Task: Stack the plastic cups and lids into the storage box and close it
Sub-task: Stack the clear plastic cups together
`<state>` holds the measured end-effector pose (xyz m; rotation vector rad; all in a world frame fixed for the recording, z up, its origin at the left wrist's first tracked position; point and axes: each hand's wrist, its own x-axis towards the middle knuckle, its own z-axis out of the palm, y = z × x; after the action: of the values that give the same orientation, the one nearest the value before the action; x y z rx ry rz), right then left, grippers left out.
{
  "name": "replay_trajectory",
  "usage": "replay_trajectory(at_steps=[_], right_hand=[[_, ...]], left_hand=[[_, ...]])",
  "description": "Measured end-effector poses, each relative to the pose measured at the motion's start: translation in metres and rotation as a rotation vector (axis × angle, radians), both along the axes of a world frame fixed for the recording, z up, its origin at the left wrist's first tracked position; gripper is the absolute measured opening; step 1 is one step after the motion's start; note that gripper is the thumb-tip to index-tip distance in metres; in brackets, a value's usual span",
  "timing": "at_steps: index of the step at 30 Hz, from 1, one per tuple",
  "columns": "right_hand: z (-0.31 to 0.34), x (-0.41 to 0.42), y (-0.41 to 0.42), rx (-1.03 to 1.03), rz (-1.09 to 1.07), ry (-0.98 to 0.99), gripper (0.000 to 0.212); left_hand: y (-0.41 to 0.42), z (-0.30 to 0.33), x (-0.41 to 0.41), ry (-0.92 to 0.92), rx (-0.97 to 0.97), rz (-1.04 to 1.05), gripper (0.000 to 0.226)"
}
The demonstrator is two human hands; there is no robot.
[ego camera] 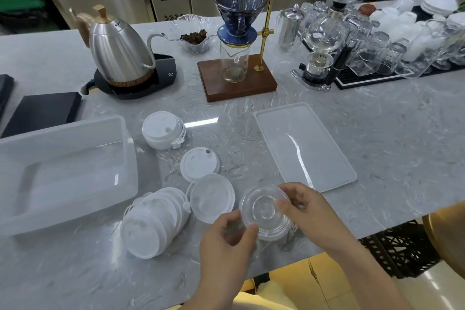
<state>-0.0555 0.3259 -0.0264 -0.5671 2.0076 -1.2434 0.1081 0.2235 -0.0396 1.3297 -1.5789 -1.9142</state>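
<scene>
Holding clear lids point(266, 211), left hand point(227, 236), right hand point(302, 205), no legible writing

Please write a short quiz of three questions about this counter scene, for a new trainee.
1. True or false: the box lid is already on the storage box.
2. What do both hands grip? A) kettle B) clear lid C) glass server
3. The tipped stack of white lids lies ____ the box.

Key: 1 false, it lies apart on the counter. 2 B, the left hand and right hand pinch the clear lid. 3 outside.
</scene>
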Motion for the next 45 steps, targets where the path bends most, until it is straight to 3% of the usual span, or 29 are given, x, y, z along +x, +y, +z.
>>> replay_trajectory(at_steps=[6, 10, 13, 18, 22, 26, 33, 42, 45], right_hand=[[0.007, 0.001, 0.009, -0.145, 0.011, -0.157, 0.028], [0.015, -0.003, 0.018, -0.234, 0.064, -0.186, 0.050], [0.013, -0.003, 0.026, -0.257, 0.133, -0.115, 0.062], [0.008, -0.001, 0.038, -0.175, 0.256, -0.026, 0.071], [0.001, 0.004, 0.036, -0.019, 0.290, 0.131, 0.074], [-0.003, 0.007, 0.029, -0.007, 0.218, 0.178, 0.074], [0.000, 0.005, 0.024, -0.034, 0.191, 0.190, 0.055], [0.047, 0.005, -0.017, -0.309, 0.182, 0.046, 0.064], [0.058, 0.010, -0.044, -0.413, 0.189, -0.062, 0.062]], left_hand=[[0.004, -0.002, 0.000, 0.072, 0.025, -0.029, 0.033], [0.001, 0.003, -0.008, 0.168, 0.014, -0.080, 0.060], [-0.005, 0.005, -0.012, 0.148, -0.161, -0.213, 0.079], [-0.016, 0.005, -0.013, 0.068, -0.509, -0.438, 0.069], [-0.021, 0.007, -0.018, 0.039, -0.561, -0.564, 0.060], [-0.022, 0.011, -0.023, 0.013, -0.697, -0.670, 0.057], [-0.035, 0.018, -0.028, 0.015, -0.672, -0.653, 0.042], [-0.074, 0.046, -0.006, 0.223, -0.473, -0.433, 0.072], [-0.089, 0.057, 0.004, 0.316, -0.372, -0.302, 0.068]])
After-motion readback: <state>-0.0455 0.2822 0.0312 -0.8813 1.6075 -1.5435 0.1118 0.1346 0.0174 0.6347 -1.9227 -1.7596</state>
